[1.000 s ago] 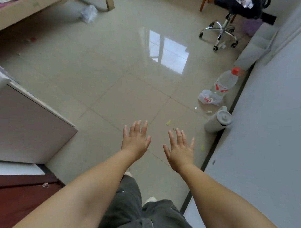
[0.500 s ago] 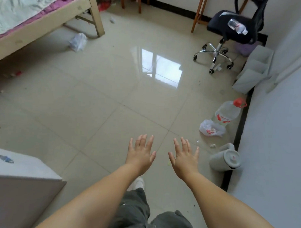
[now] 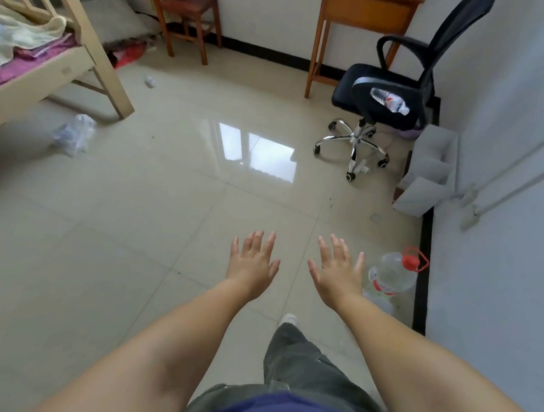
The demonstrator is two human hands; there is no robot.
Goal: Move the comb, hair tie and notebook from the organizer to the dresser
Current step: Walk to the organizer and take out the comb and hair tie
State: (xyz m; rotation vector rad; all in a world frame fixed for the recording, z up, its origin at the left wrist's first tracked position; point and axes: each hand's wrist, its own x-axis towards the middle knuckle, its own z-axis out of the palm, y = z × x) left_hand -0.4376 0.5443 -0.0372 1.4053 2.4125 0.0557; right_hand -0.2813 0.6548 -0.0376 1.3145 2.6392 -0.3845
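Note:
My left hand (image 3: pixel 252 263) and my right hand (image 3: pixel 336 272) are stretched out in front of me over the tiled floor, palms down, fingers spread, both holding nothing. A grey stepped organizer (image 3: pixel 429 171) with several open compartments stands on the floor against the right wall, well beyond my right hand. I cannot see what lies in it. No comb, hair tie or notebook shows in this view, and no dresser is in sight.
A black office chair (image 3: pixel 385 95) with a water bottle on its seat stands past the organizer. A large plastic jug (image 3: pixel 395 271) with a red cap lies by the right wall. A wooden bed (image 3: pixel 53 62) is at left, a wooden chair (image 3: pixel 188 15) and desk (image 3: pixel 363 18) at the back. Plastic litter (image 3: pixel 74 134) lies near the bed.
The view has swung up and forward: the white cabinet at left has left the frame, and the jug and organizer are nearer. Both hands stay open and outstretched.

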